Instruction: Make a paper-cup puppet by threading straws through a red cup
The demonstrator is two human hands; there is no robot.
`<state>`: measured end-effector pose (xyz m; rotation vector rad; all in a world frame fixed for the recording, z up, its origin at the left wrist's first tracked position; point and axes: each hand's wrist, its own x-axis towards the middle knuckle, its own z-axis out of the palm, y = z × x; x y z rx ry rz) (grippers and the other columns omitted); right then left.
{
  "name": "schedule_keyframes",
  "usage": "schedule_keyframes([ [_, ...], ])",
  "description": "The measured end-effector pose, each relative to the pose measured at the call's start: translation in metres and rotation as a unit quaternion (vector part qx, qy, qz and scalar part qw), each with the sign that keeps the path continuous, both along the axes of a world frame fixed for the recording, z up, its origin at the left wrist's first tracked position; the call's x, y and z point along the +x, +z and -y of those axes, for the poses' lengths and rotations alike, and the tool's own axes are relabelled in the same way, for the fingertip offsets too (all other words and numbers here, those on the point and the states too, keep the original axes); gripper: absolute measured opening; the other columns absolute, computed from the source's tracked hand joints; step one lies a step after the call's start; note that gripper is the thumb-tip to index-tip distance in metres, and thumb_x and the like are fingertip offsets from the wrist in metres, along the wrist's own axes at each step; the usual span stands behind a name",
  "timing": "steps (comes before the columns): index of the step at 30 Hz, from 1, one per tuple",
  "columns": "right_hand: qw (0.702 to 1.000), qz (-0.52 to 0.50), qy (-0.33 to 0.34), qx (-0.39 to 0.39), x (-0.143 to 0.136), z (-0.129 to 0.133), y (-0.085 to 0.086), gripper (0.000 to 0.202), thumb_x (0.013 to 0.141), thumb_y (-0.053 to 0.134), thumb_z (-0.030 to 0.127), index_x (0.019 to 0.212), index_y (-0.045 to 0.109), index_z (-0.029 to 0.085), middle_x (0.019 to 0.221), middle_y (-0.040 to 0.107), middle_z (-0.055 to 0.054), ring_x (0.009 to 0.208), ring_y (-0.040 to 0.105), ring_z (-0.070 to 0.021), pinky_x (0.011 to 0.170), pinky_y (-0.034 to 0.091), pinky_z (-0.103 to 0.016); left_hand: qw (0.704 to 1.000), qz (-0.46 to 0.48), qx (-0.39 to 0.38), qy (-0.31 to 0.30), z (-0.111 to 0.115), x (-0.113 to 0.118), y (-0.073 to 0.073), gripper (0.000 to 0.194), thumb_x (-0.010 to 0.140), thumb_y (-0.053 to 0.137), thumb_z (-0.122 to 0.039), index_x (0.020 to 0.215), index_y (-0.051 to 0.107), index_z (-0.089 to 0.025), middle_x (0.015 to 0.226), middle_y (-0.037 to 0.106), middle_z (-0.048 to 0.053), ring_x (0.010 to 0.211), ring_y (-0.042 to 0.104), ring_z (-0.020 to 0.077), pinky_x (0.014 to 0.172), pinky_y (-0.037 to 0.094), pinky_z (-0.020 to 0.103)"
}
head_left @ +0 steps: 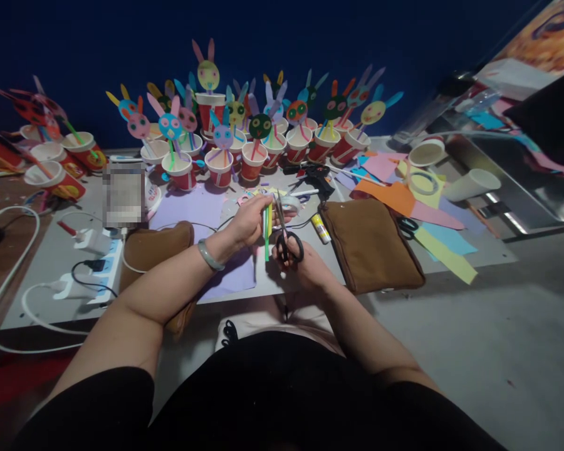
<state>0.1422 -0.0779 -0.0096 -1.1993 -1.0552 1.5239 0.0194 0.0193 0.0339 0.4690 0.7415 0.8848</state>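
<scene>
Between the fingers of my left hand [252,220] are green drinking straws [267,241], with a yellowish one alongside, pointing down toward me. My right hand [305,263] grips black-handled scissors [289,247] by the finger loops. The scissor blades point up and away from me, close beside the straws; whether they touch cannot be made out. A sheet of purple paper [237,272] lies under my left forearm. A glue stick [320,228] with a yellow label is to the right of my right hand. Beyond my hands sits a roll of clear tape [289,202], partly hidden.
Paper cups with rabbit-faced straws [220,164] stand along the back. A brown pouch [376,247] lies on the right, another [155,247] on the left beside a power strip [108,272] with cables. Coloured paper [390,195], masking tape [423,182] and more scissors [408,228] are at the right.
</scene>
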Motion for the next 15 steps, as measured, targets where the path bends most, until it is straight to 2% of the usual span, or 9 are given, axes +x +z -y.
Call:
schedule_keyframes([
  [5, 0.999, -0.031, -0.033, -0.013, -0.011, -0.005, 0.000, 0.070, 0.070, 0.067, 0.091, 0.069, 0.055, 0.021, 0.059, 0.053, 0.002, 0.050, 0.044, -0.0104, 0.049, 0.032, -0.027, 1.000, -0.016, 0.011, 0.008, -0.001, 0.001, -0.003, 0.010, 0.098, 0.049, -0.013, 0.090, 0.054, -0.016, 0.080, 0.078, 0.008, 0.095, 0.082, 0.0236, 0.107, 0.059, 0.048],
  [10, 0.999, -0.014, -0.050, -0.004, -0.018, -0.007, 0.004, 0.075, 0.069, 0.063, 0.095, 0.066, 0.054, 0.021, 0.059, 0.049, 0.003, 0.048, 0.042, -0.0090, 0.046, 0.028, -0.025, 0.999, 0.018, 0.018, 0.019, -0.006, 0.003, -0.014, 0.007, 0.092, 0.058, -0.013, 0.087, 0.053, -0.016, 0.088, 0.079, 0.009, 0.094, 0.082, 0.0234, 0.104, 0.060, 0.048],
  [15, 0.998, -0.015, -0.063, -0.010, -0.020, -0.008, 0.002, 0.073, 0.069, 0.065, 0.093, 0.067, 0.055, 0.021, 0.059, 0.050, 0.002, 0.049, 0.042, -0.0095, 0.046, 0.031, -0.025, 0.999, 0.007, 0.031, 0.013, -0.006, 0.002, -0.016, 0.011, 0.095, 0.051, -0.010, 0.086, 0.052, -0.016, 0.081, 0.077, 0.007, 0.091, 0.082, 0.0215, 0.102, 0.061, 0.046],
])
